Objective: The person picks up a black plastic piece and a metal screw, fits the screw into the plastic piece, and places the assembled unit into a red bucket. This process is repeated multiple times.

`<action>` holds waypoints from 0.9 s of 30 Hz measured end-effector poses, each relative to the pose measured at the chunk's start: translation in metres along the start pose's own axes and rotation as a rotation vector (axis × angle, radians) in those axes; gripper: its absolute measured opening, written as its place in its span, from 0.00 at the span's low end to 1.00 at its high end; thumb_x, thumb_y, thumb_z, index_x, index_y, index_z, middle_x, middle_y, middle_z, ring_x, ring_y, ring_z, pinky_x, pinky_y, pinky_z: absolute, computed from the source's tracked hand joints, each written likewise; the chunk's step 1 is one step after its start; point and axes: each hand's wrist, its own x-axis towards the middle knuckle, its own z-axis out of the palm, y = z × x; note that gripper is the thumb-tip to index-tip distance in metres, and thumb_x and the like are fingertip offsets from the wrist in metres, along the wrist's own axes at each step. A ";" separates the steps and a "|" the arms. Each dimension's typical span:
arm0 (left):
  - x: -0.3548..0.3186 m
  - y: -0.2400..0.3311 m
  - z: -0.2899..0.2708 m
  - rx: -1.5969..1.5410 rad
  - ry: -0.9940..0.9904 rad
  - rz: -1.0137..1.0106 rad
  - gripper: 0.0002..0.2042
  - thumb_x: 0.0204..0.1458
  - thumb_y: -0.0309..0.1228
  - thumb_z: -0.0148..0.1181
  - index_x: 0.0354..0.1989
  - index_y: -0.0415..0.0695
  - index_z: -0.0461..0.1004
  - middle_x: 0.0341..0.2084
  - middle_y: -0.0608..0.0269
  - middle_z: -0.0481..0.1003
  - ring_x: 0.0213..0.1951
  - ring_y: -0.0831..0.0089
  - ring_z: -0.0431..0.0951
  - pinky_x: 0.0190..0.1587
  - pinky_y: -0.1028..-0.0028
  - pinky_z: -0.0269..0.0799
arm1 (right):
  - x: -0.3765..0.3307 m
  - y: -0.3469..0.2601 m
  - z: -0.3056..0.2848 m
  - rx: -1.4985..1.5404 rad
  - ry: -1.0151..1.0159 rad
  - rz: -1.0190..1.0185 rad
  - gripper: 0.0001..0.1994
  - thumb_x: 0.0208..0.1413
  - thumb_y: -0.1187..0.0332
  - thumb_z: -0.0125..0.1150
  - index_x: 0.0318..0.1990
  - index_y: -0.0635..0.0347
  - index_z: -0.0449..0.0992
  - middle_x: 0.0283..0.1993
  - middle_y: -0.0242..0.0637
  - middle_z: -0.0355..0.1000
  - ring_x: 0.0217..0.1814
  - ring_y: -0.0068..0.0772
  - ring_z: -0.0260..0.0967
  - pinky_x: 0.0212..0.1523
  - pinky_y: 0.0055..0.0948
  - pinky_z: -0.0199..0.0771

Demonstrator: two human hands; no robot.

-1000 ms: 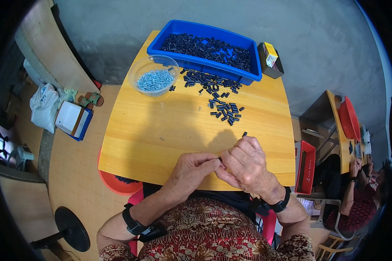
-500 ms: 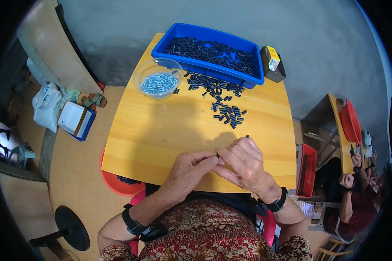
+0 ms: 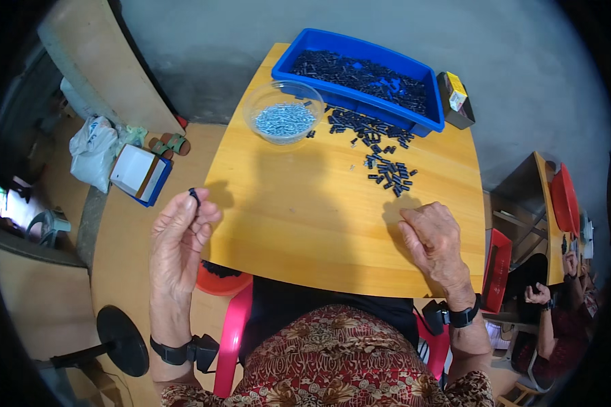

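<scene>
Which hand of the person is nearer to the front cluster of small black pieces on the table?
Right: the right hand is close, on the near side of the cluster, slightly rightward; the left hand is far left, by the table's left edge.

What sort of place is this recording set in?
Probably a small indoor assembly workroom: a blue rectangular plastic tray holds many small black parts, a clear round plastic bowl holds small silvery pieces, and another person's arms show beside a second wooden table at right.
</scene>
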 end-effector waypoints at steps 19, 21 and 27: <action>0.037 -0.097 -0.187 0.454 0.436 -0.237 0.22 0.53 0.42 0.64 0.52 0.43 0.73 0.41 0.61 0.78 0.45 0.74 0.77 0.46 0.75 0.70 | -0.016 0.012 -0.007 -0.035 0.056 0.111 0.06 0.46 0.79 0.62 0.34 0.66 0.76 0.26 0.45 0.69 0.30 0.48 0.67 0.33 0.40 0.67; 0.040 -0.093 -0.193 0.448 0.370 -0.199 0.24 0.51 0.44 0.65 0.54 0.47 0.73 0.47 0.65 0.77 0.52 0.74 0.73 0.52 0.69 0.65 | -0.024 0.020 -0.016 -0.075 0.054 0.150 0.06 0.46 0.78 0.62 0.34 0.66 0.76 0.26 0.46 0.69 0.30 0.48 0.67 0.34 0.40 0.67; 0.034 -0.042 -0.173 0.403 0.427 0.126 0.16 0.54 0.39 0.63 0.49 0.49 0.75 0.44 0.67 0.78 0.49 0.78 0.74 0.51 0.73 0.65 | -0.034 0.041 -0.021 -0.060 0.038 0.255 0.08 0.47 0.76 0.63 0.36 0.67 0.76 0.30 0.47 0.72 0.33 0.49 0.69 0.37 0.40 0.69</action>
